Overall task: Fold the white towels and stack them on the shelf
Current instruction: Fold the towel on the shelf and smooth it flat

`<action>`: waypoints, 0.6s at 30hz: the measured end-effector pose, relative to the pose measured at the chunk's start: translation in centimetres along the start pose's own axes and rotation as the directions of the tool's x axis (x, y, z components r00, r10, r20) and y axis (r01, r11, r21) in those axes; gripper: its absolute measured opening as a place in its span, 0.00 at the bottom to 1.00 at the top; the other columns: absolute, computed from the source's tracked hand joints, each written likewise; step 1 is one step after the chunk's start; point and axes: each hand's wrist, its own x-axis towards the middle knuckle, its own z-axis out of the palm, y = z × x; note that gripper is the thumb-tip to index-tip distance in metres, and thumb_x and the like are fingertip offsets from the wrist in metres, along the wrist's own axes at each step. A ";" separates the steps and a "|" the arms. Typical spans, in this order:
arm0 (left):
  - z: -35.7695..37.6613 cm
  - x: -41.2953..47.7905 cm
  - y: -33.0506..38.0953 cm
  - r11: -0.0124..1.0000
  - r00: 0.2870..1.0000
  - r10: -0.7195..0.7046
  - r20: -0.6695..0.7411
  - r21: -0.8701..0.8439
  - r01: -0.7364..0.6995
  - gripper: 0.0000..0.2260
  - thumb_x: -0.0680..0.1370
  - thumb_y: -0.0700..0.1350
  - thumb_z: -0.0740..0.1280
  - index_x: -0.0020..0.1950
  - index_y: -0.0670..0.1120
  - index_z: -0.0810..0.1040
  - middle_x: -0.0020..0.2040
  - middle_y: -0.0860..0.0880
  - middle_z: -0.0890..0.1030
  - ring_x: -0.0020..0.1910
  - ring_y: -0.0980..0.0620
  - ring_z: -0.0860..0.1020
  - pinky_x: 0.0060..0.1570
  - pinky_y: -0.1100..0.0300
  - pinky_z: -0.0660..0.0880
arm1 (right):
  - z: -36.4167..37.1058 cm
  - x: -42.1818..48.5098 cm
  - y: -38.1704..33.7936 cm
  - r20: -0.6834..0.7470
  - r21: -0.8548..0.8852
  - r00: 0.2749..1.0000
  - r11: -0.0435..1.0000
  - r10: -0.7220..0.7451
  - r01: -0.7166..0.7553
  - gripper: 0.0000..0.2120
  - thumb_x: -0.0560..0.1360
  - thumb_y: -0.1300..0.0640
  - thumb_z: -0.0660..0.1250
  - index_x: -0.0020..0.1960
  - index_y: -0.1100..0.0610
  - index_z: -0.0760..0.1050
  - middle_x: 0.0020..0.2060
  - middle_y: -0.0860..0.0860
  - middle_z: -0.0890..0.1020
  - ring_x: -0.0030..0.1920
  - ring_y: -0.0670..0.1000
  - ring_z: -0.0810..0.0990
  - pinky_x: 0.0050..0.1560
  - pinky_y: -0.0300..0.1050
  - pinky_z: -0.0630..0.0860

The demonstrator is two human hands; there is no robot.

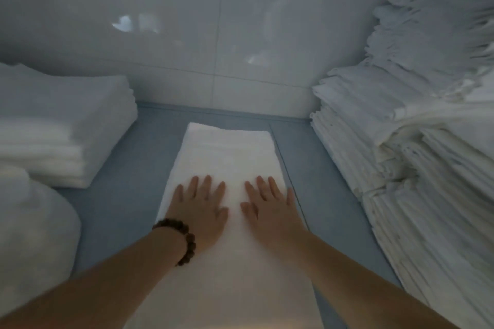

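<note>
A long white towel (227,152) lies folded into a narrow strip on the blue-grey surface (120,173), running from the near edge toward the tiled wall. My left hand (200,208), with a dark bead bracelet at the wrist, presses flat on the towel's middle with fingers spread. My right hand (270,205) lies flat beside it on the same towel, fingers straight. Both palms face down and neither hand grips anything.
A low stack of folded white towels (66,136) sits at the left. A tall, leaning pile of white linen (401,128) fills the right side. A rounded white bundle (32,230) lies at the near left. Glossy white wall tiles (213,35) close the back.
</note>
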 end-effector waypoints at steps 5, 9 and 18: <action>1.6 -7.5 0.7 0.997 0.997 0.073 0.005 -0.037 -0.073 0.26 0.79 0.61 0.40 0.74 0.59 0.35 0.76 0.53 0.34 0.74 0.48 0.33 0.71 0.47 0.33 | 2.8 -5.8 -2.7 -0.027 0.056 1.000 0.998 0.007 -0.005 0.26 0.80 0.42 0.41 0.75 0.43 0.37 0.76 0.47 0.36 0.74 0.51 0.32 0.72 0.60 0.31; 1.6 -6.7 -1.6 0.999 0.999 0.039 0.018 -0.018 -0.039 0.27 0.76 0.66 0.39 0.73 0.63 0.33 0.74 0.56 0.31 0.74 0.49 0.34 0.71 0.43 0.36 | 3.0 -5.6 -3.3 -0.065 0.018 0.996 0.998 0.058 -0.057 0.26 0.79 0.39 0.38 0.75 0.41 0.36 0.76 0.46 0.36 0.75 0.52 0.32 0.72 0.62 0.32; -0.3 -4.0 -0.9 0.998 0.991 -0.050 0.125 0.045 0.045 0.26 0.79 0.63 0.40 0.75 0.60 0.36 0.77 0.51 0.36 0.76 0.47 0.38 0.71 0.40 0.40 | 1.2 -2.7 -3.0 0.022 -0.004 0.998 0.998 0.063 -0.063 0.26 0.79 0.39 0.38 0.75 0.42 0.37 0.76 0.48 0.38 0.76 0.54 0.35 0.72 0.65 0.37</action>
